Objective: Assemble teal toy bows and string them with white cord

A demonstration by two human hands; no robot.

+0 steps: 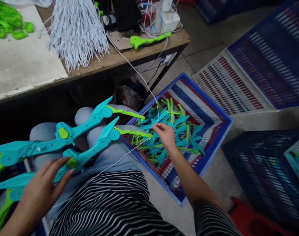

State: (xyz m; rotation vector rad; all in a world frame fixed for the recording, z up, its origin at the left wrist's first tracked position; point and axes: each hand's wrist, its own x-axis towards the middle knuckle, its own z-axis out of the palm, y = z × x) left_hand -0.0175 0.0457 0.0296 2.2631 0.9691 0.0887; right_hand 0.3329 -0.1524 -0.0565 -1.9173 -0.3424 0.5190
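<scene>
Two teal and lime-green plastic toy bows lie across the lap, side by side. My left hand [47, 185] grips the nearer toy bow [100, 147] at its middle, thumb and fingers around the green centre piece. The farther toy bow [80, 129] lies just beyond it, untouched. My right hand [165, 134] pinches a white cord [155, 98] close to the nearer bow's green tip. From those fingers the cord arches up towards the table. Another stretch of white cord [120, 159] runs from that tip back over the lap.
A blue crate [213, 147] lined with striped cloth holds many teal and green bows beside the knees. On the table [29, 68] are a bundle of white cords [77, 32], green parts [7, 19] and a green limb [149, 40]. More crates [262, 157] stand at right.
</scene>
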